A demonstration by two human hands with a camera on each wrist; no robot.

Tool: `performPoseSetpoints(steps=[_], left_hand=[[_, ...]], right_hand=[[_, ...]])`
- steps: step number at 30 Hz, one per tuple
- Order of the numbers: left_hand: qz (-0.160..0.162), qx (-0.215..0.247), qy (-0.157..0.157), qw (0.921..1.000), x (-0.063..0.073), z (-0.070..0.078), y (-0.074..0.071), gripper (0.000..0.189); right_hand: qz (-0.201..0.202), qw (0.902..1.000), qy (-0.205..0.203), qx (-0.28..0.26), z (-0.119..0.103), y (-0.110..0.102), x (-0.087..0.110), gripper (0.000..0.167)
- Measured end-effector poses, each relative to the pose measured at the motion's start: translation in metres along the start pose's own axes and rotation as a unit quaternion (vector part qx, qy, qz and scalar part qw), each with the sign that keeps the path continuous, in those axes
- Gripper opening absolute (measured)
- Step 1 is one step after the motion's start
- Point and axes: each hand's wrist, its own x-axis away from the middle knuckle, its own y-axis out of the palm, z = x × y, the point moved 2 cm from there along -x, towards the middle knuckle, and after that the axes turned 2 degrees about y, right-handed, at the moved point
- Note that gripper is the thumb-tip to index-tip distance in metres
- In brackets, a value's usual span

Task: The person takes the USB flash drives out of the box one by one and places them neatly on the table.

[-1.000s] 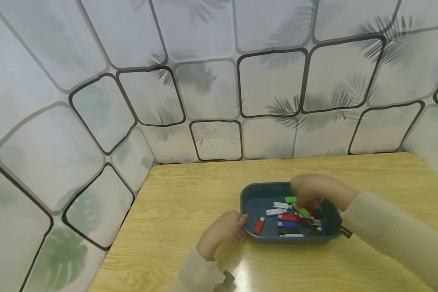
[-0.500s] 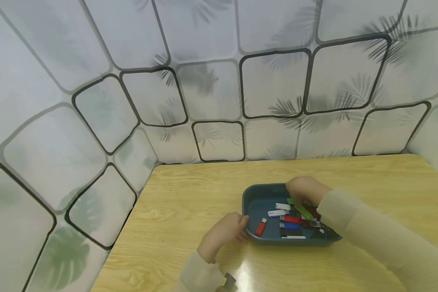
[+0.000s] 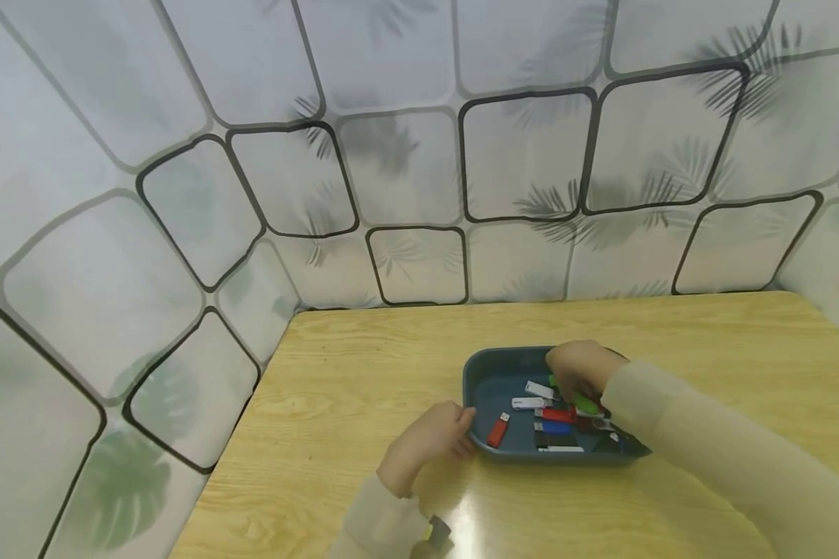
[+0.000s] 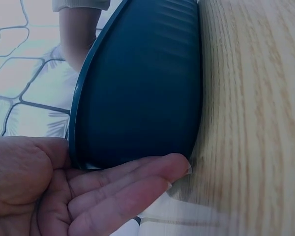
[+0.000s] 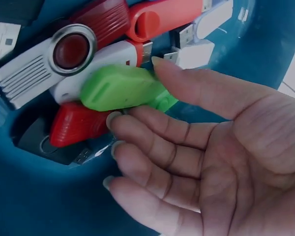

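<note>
The green USB stick (image 5: 119, 88) overlaps a red stick (image 5: 76, 125) and a white stick (image 5: 113, 55) in the blue tray (image 3: 545, 458), pinched by the fingers of the right hand (image 5: 221, 145); a straight lift should avoid dragging neighbours. The left hand (image 3: 429, 436) grips the tray's left rim, and steady pressure there should prevent sliding on the desk (image 3: 363, 373).

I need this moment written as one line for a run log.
left hand: holds left end of dark blue-green plastic tray; right hand: fingers at bright green oblong plastic USB stick, grip unclear; tray: on yellow wooden table
</note>
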Motion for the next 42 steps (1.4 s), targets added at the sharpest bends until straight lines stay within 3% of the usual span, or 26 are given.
performPoseSetpoints(steps=[3,8,12,19,25,30,35,42], left_hand=[[-0.002,-0.001,-0.006,1.0000,-0.002,0.000,0.001,0.042],[-0.009,0.002,-0.004,1.0000,-0.002,0.000,0.003,0.043],[-0.011,0.001,-0.003,0.9999,0.000,0.002,0.003,0.043],[-0.009,-0.016,-0.017,0.9997,0.000,0.004,0.001,0.042],[-0.011,-0.013,-0.011,0.9998,-0.004,0.001,0.003,0.043],[-0.013,-0.007,-0.012,0.9998,-0.006,0.000,0.004,0.044],[-0.014,-0.001,-0.016,0.9998,-0.005,0.001,0.003,0.044],[-0.009,-0.008,-0.022,0.9997,-0.002,0.002,0.001,0.044]], right_hand=[[-0.005,0.9996,0.001,0.026,-0.002,0.002,-0.001,0.025],[-0.037,0.9993,0.006,0.006,-0.003,0.002,-0.004,0.035],[-0.053,0.9985,0.007,-0.013,-0.002,-0.006,-0.004,0.028],[0.005,0.9995,-0.030,0.005,-0.003,-0.024,0.013,0.012],[0.054,0.9970,-0.041,-0.037,0.002,-0.030,0.033,0.009],[0.104,0.9888,-0.097,-0.045,0.016,-0.035,0.053,0.028],[0.114,0.9834,-0.117,-0.079,0.035,-0.042,0.070,0.037],[0.084,0.9785,-0.113,-0.151,0.067,-0.042,0.077,0.040]])
